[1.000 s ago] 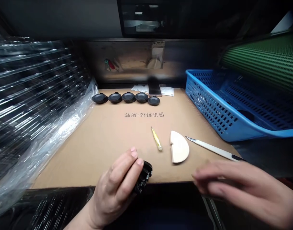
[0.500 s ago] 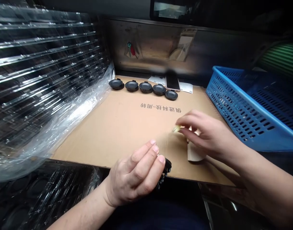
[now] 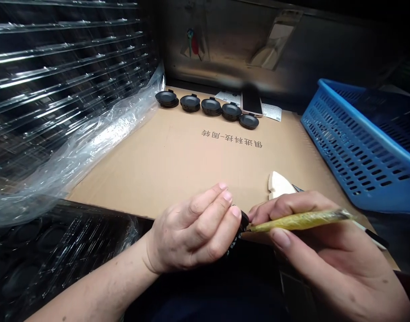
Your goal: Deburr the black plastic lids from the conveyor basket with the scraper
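Left hand (image 3: 194, 235) grips one black part (image 3: 244, 218), right hand (image 3: 339, 257) one tool (image 3: 297, 220), five cases (image 3: 211, 106) beyond.

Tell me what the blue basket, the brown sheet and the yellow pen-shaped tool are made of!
Blue basket: probably plastic, smooth with a slight sheen, with moulded slots. Brown sheet: likely cardboard, matte, tan and printed. Yellow pen-shaped tool: its grip looks wrapped in shiny, wrinkled tape or film; what's underneath is hidden.
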Demonstrator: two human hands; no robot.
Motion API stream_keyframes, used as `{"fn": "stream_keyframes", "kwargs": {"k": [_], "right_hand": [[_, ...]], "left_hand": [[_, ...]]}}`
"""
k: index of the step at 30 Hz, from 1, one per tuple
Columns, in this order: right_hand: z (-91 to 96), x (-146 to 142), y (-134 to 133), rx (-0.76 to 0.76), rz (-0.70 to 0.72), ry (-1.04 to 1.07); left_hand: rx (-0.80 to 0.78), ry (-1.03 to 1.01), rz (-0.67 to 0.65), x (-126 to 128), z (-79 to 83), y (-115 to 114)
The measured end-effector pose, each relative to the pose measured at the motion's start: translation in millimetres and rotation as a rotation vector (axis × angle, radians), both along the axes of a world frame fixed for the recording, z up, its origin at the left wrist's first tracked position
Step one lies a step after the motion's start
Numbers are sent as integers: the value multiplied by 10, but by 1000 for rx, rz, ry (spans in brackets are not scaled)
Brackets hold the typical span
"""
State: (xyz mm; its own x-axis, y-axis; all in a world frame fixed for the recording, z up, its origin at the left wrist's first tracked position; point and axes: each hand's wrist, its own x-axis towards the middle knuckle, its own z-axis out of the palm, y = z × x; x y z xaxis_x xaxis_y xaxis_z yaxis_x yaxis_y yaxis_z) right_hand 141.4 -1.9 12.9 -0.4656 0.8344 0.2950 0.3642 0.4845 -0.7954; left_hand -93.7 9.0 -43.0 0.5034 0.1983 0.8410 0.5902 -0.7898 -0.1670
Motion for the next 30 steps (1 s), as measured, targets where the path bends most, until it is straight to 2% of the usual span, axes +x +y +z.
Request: {"fn": "stream_keyframes", "kwargs": {"k": [11, 18, 23, 30], "right_hand": [[-8, -1, -12, 43, -19, -50], [18, -21, 27, 86, -7, -79], [93, -90, 80, 178, 47, -115], [138, -109, 108, 178, 88, -126]], "left_hand": [[26, -5, 60, 14, 55, 14], [9, -4, 36, 23, 43, 11], [-13, -55, 0, 38, 4, 17], [-73, -35, -3, 32, 31, 1]]}}
